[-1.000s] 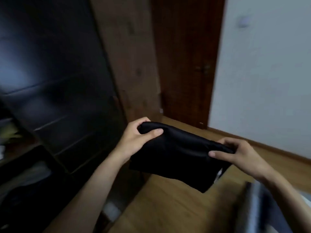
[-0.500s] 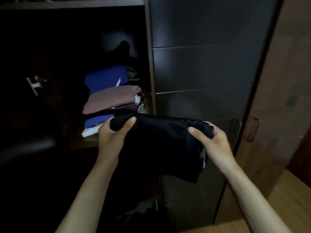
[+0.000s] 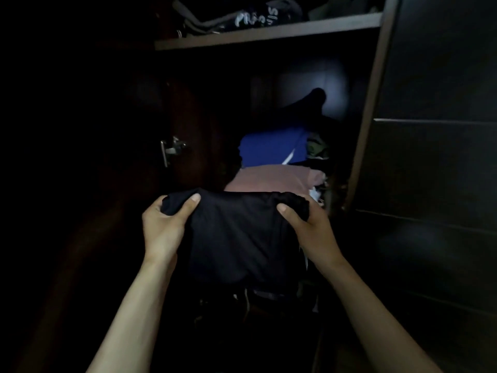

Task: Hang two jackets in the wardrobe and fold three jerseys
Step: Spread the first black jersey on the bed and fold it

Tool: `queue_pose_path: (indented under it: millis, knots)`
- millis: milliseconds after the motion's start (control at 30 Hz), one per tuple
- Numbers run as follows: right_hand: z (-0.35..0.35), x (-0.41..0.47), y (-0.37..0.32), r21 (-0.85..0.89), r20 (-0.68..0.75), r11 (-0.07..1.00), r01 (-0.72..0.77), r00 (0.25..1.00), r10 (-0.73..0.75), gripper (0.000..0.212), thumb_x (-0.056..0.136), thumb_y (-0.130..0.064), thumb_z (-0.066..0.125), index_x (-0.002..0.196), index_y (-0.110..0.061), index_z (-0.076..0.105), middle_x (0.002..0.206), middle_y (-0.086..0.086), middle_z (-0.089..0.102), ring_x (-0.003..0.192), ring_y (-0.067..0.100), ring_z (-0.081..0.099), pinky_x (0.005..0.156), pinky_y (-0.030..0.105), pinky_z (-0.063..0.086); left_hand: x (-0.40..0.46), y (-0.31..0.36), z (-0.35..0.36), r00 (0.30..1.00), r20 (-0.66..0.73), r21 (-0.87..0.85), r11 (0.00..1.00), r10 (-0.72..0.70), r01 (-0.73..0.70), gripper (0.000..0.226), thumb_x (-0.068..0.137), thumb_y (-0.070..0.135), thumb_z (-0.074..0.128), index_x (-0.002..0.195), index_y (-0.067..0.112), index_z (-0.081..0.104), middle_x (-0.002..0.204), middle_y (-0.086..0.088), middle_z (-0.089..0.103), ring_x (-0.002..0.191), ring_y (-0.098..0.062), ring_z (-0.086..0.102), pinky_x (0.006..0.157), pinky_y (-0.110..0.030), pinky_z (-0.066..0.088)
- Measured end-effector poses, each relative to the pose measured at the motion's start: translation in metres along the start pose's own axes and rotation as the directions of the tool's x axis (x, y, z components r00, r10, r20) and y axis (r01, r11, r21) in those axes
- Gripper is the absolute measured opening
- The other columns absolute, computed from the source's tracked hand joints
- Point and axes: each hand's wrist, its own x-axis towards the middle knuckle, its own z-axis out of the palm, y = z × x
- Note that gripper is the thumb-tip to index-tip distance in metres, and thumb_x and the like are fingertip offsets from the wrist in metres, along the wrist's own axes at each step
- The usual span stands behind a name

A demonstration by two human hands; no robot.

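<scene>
I've got the folded black jersey (image 3: 239, 238) gripped by both top corners, left hand (image 3: 164, 227) and right hand (image 3: 312, 230), in front of the wardrobe (image 3: 269, 36) clothes stack (image 3: 271, 162).

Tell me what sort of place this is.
Most likely the inside of a bedroom wardrobe: a shelf with clothes on top, a stack of folded clothes below, and a door hinge on the left. Both hands hold a folded black jersey before it.
</scene>
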Motion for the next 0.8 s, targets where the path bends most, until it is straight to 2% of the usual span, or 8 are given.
queue_pose_path:
  millis: [100,200,300,367,433,533,667,800]
  knots:
    - [0.013,0.039,-0.003,-0.051,-0.055,0.997,0.053,0.997,-0.056,0.007,0.099,-0.022,0.065,0.106,-0.024,0.064,0.100,-0.009,0.068,0.091,-0.007,0.063,0.082,0.020,0.048,0.030,0.003,0.015,1.000,0.004,0.000,1.000,0.004,-0.004,0.018,0.082,0.016,0.082,0.096,0.008,0.074,0.087,-0.001,0.078,0.079,-0.010,0.074,0.067,-0.020,0.057]
    - [0.015,0.091,-0.020,-0.156,-0.185,0.982,0.108,0.973,-0.136,0.029,0.101,-0.022,0.061,0.125,-0.006,0.060,0.112,0.005,0.066,0.108,0.020,0.061,0.083,0.021,0.039,0.073,0.006,0.054,0.998,0.035,0.007,0.999,0.053,-0.053,0.013,0.081,0.016,0.083,0.090,0.013,0.075,0.084,0.000,0.077,0.076,-0.008,0.072,0.065,-0.020,0.056]
    - [0.006,0.163,-0.039,-0.300,-0.354,0.952,0.062,0.919,-0.171,0.041,0.103,-0.027,0.058,0.138,-0.008,0.051,0.128,0.015,0.064,0.120,0.033,0.058,0.092,0.032,0.042,0.143,0.007,0.118,0.986,0.136,0.034,0.994,0.096,-0.101,0.017,0.079,0.018,0.085,0.090,0.012,0.074,0.088,-0.004,0.076,0.081,-0.015,0.073,0.075,-0.030,0.059]
    - [-0.001,0.211,-0.041,-0.471,-0.439,0.875,-0.114,0.890,-0.121,0.050,0.102,-0.028,0.059,0.146,-0.012,0.041,0.140,0.019,0.055,0.128,0.039,0.053,0.101,0.044,0.043,0.188,0.004,0.162,0.976,0.202,0.197,0.973,0.082,-0.122,0.038,0.073,0.031,0.089,0.101,0.011,0.072,0.101,-0.005,0.075,0.096,-0.022,0.073,0.088,-0.037,0.059]
    - [-0.004,0.240,-0.030,-0.626,-0.469,0.713,-0.316,0.883,-0.020,0.069,0.096,-0.023,0.066,0.153,-0.012,0.028,0.150,0.024,0.041,0.136,0.045,0.042,0.111,0.052,0.035,0.212,-0.008,0.192,0.965,0.262,0.533,0.829,0.030,-0.170,0.062,0.074,0.041,0.086,0.121,0.011,0.059,0.122,-0.007,0.065,0.114,-0.026,0.064,0.098,-0.035,0.052]
    - [0.005,0.255,0.002,-0.786,-0.352,0.550,-0.283,0.936,-0.020,0.062,0.094,-0.019,0.064,0.148,-0.012,0.036,0.151,0.022,0.041,0.142,0.043,0.035,0.118,0.052,0.025,0.215,-0.040,0.211,0.910,0.414,0.733,0.579,0.035,-0.356,0.069,0.086,0.045,0.074,0.141,0.016,0.045,0.142,-0.010,0.053,0.129,-0.030,0.053,0.107,-0.044,0.044]
    - [0.027,0.242,0.065,-0.889,-0.052,0.433,-0.147,0.973,0.224,0.051,0.106,-0.039,0.040,0.152,-0.015,0.038,0.160,0.016,0.034,0.150,0.035,0.024,0.123,0.056,0.014,0.183,-0.100,0.212,0.692,0.665,0.703,0.551,-0.283,-0.450,0.061,0.103,0.053,0.040,0.155,0.023,0.034,0.161,-0.007,0.035,0.148,-0.026,0.031,0.120,-0.033,0.022]
    - [0.030,0.230,0.076,-0.928,0.024,0.366,-0.073,0.967,0.255,0.060,0.108,-0.050,0.023,0.160,-0.021,0.026,0.169,0.010,0.016,0.156,0.034,0.006,0.124,0.058,0.001,0.169,-0.112,0.199,0.689,0.639,0.739,0.522,-0.342,-0.426,0.064,0.103,0.062,0.023,0.159,0.032,0.021,0.168,0.004,0.014,0.155,-0.016,0.004,0.125,-0.037,0.002]
